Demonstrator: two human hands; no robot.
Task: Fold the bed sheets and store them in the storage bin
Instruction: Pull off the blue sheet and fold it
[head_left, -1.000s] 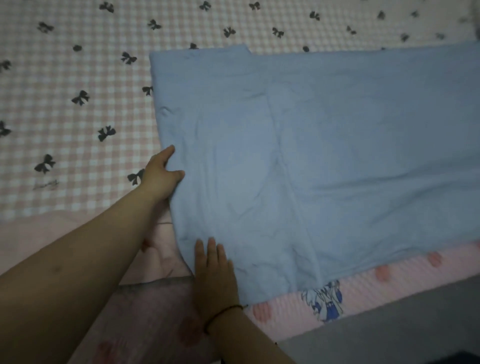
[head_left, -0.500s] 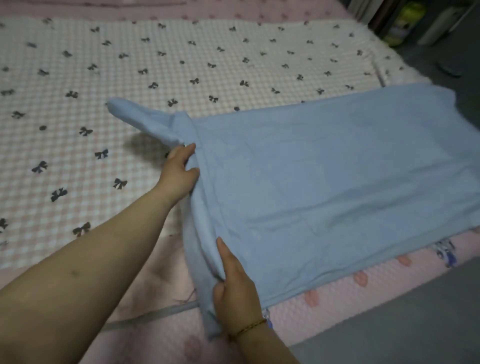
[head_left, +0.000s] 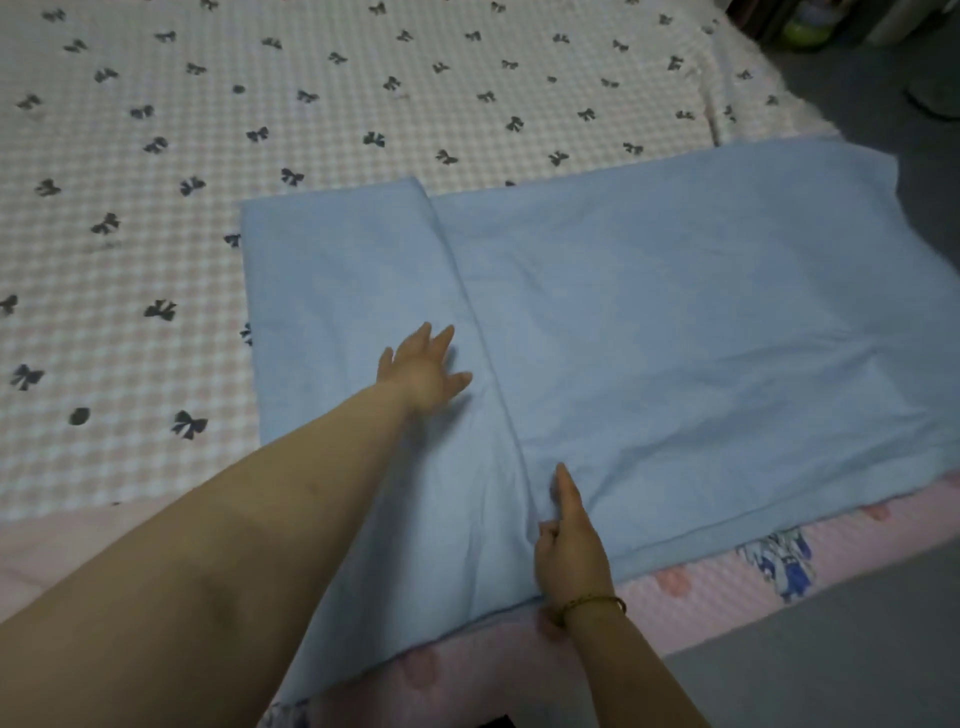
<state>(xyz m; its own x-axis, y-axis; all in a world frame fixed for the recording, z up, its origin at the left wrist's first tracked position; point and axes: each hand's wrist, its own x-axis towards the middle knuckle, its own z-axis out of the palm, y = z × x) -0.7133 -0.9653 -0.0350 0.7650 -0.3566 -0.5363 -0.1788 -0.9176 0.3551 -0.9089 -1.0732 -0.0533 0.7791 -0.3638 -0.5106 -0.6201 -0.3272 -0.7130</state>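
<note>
The light blue bed sheet (head_left: 675, 338) is lying flat, and all positions below are being given relative to it.

1. Sheet condition: its left end is lying turned over onto the main panel as a folded flap (head_left: 353, 312). The flap's edge is running as a straight line from the sheet's far side to its near side.
2. Support: a pink-and-white checked bedspread with black bows (head_left: 311, 104) is lying under the sheet and is showing beyond its far and left sides. A pink quilted pad (head_left: 701, 582) is showing along its near side. The sheet's right end is reaching towards grey floor (head_left: 831, 649).
3. Left hand (head_left: 423, 366): it is resting palm down on the flap, just left of the flap's edge, with fingers spread and straight, holding nothing.
4. Right hand (head_left: 571, 545): it is lying on the sheet near its near side, at the flap's edge, with one finger extended along that edge. The other fingers are appearing bent; whether they are pinching fabric cannot be told. A thin bracelet (head_left: 592, 605) is sitting on this wrist.
</note>
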